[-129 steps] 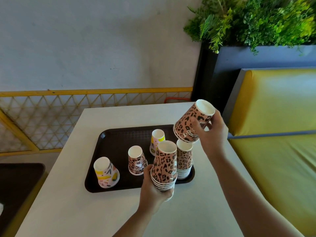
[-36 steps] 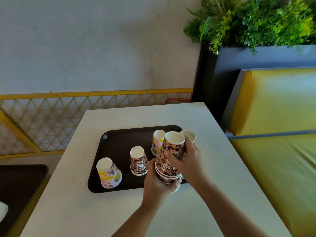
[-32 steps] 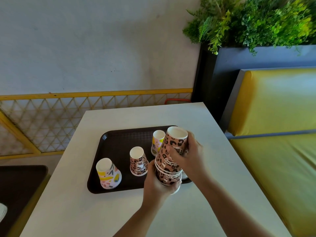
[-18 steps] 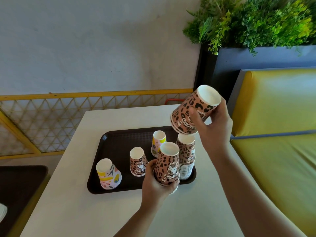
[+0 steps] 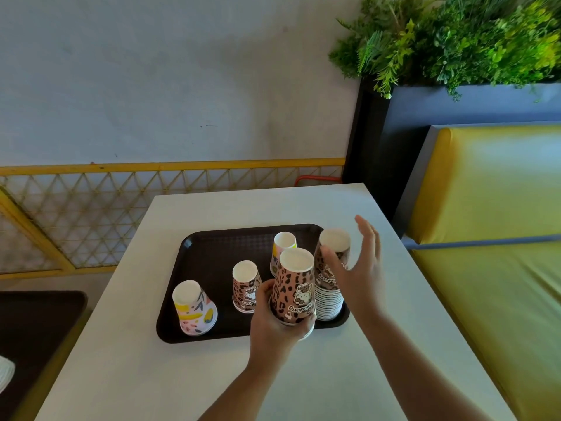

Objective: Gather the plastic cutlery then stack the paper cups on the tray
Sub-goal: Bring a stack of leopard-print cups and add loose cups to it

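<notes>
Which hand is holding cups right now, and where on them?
The left hand grips the leopard-print cups around their lower, wide end. The right hand is open beside the tall stack, holding nothing.

White table [image 5: 212, 205]; yellow bench [image 5: 491, 214]; planter greenery [image 5: 473, 38]; yellow lattice railing [image 5: 91, 208].

Tray [image 5: 212, 244]: far-left part bare, open to approach from the desk's [image 5: 212, 205] far edge. Right end blocked by tall leopard stack [image 5: 329, 287]; yellow cup [image 5: 283, 243] just behind. Leopard cup [image 5: 246, 287] and floral cup [image 5: 194, 308] stood apart, a gap between. Desk's near edge and far strip unobstructed.
</notes>
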The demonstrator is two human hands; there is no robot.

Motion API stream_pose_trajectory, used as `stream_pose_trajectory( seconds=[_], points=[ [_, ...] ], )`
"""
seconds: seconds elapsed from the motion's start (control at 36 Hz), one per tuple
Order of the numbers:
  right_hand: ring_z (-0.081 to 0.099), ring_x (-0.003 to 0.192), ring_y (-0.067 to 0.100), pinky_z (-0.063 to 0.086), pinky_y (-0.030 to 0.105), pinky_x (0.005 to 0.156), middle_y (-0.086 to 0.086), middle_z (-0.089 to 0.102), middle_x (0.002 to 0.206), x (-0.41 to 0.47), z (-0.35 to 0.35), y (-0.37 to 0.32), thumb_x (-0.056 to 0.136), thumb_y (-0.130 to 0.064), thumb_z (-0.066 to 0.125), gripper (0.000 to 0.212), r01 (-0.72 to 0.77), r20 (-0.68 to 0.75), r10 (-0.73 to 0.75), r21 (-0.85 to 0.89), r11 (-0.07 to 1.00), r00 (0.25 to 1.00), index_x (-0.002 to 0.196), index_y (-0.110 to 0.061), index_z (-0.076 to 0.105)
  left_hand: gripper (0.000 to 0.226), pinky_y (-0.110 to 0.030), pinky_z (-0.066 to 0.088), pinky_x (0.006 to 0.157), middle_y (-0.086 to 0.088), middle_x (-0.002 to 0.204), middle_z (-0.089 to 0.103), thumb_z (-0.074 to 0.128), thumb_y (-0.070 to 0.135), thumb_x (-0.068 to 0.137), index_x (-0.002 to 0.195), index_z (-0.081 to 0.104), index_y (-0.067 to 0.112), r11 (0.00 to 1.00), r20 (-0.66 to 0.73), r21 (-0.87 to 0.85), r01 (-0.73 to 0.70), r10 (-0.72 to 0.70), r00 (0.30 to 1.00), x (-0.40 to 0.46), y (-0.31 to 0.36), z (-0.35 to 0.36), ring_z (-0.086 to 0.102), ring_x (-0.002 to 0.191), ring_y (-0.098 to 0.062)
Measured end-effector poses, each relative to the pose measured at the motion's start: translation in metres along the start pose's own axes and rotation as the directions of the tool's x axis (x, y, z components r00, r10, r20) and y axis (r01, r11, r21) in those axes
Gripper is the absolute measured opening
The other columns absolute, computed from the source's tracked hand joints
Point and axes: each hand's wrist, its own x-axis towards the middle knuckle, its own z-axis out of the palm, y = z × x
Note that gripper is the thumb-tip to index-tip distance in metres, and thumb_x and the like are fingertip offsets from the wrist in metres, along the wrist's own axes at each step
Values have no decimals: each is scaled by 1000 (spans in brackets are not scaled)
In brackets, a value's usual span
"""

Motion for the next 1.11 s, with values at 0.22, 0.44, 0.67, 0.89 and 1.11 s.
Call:
stream_pose_trajectory(
  seconds=[0.22,0.44,0.67,0.89,1.11],
  points=[
    [39,119,-7,34,6,96,-31,37,124,-38,7,-27,70,-48,65,68,216,183,-248,178,960,951,129,-28,37,79,3,41,70,23,102,52,88,6,55,102,36,44,999,-34,13,-33,33,999,2,-1,-1,49,93,27],
    [52,115,9,41,18,88,-7,55,125,-43,15,-28,73,-38,74,72,23,348,-46,70,997,936,133,-20,38,86,4,39,75,27,113,46,89,6,54,111,35,41,997,3,-30,-71,71,997,2,3,-2,45,102,28],
    [47,103,-2,46,23,88,-8,57,117,-33,10,-33,73,-31,74,66,29,305,-61,109,994,950,129,-18,43,91,2,41,76,27,115,49,91,14,53,116,33,43,997,55,-4,-83,83,995,0,2,-5,47,102,25],
    [59,95,6,48,12,73,-15,56,99,-5,-13,-56,72,-35,73,58,113,173,-145,182,977,974,120,-17,47,84,0,42,78,24,114,55,80,49,47,119,35,44,998,74,-14,-63,64,995,-2,1,-7,51,106,16],
    [50,104,-6,43,1,79,-13,52,114,32,-35,-64,75,-20,73,67,180,-46,-174,217,959,984,132,-11,40,80,-3,42,82,24,113,55,79,51,45,114,38,45,999,56,8,-53,53,997,1,-4,-6,51,107,16]
  ],
)
